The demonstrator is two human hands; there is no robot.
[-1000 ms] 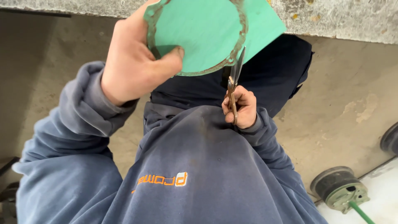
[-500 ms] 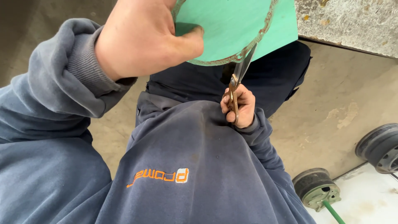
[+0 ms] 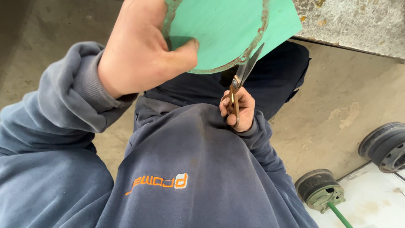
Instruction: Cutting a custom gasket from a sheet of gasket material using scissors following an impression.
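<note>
My left hand (image 3: 145,52) grips a green sheet (image 3: 230,29) together with a rusty metal ring (image 3: 265,25) lying on it, thumb pressed on the sheet's face. The sheet is held up at the top of the view, its lower edge cut in a curve along the ring. My right hand (image 3: 238,109) holds brass-handled scissors (image 3: 242,80), blades pointing up and meeting the sheet's edge just outside the ring. Both arms wear blue-grey sweatshirt sleeves.
A rough concrete ledge (image 3: 354,25) runs along the top right. Below it is a concrete floor (image 3: 333,97). Two round black-rimmed metal parts (image 3: 318,190) (image 3: 386,145) sit at the lower right by a white surface (image 3: 371,202) with a green rod (image 3: 337,213).
The sheet and ring have shifted up and right in view, and my left hand has moved with them. The scissors have stayed at the curved edge.
</note>
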